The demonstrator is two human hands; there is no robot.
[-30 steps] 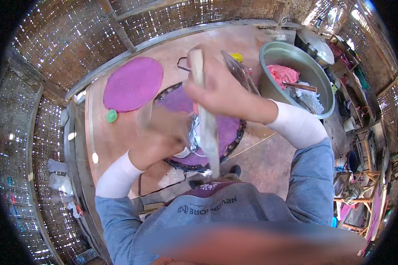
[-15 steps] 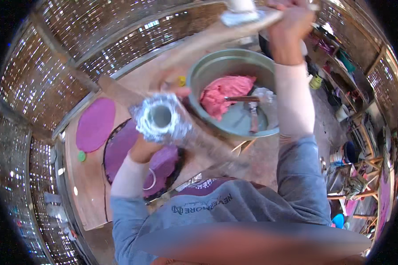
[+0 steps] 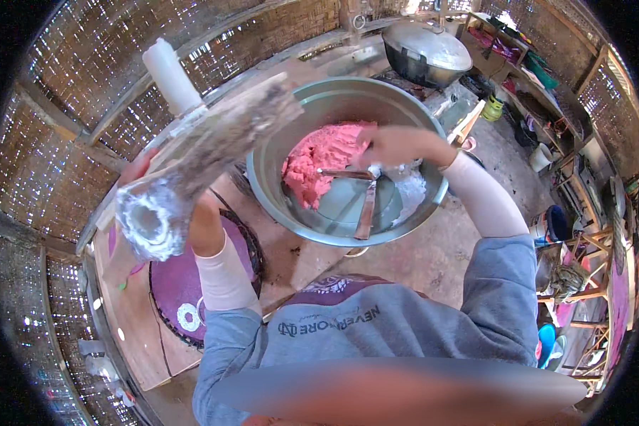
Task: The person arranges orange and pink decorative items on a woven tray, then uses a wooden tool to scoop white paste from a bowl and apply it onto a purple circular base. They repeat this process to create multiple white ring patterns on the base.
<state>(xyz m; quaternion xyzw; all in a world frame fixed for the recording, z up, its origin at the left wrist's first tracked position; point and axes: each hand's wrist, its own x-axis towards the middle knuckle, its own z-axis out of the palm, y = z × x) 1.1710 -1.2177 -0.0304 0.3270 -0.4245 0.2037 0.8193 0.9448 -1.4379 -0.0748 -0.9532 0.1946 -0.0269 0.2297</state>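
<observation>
Wooden tool (image 3: pixel 224 131) within left fingers (image 3: pixel 139 166), blurred right fingers (image 3: pixel 385 145) beside pink dough (image 3: pixel 319 157)

A brown woven-bamboo wall (image 3: pixel 85 64) with weathered wooden beams (image 3: pixel 58 119) spans nine to twelve o'clock, daylight speckling through its gaps. Dull grey floor (image 3: pixel 503 170) lies toward three, beside brown wooden shelves (image 3: pixel 515 69) at two.

Shirt (image 3: pixel 419 319): grey, dark lettering (image 3: pixel 326 323) across chest; maroon panel (image 3: pixel 309 287) with white print (image 3: pixel 334 285) below. Sleeves (image 3: pixel 503 284): blue-grey, ending near elbows. Undersleeves (image 3: pixel 486 202): pale, close-fitting, reaching wrists.
</observation>
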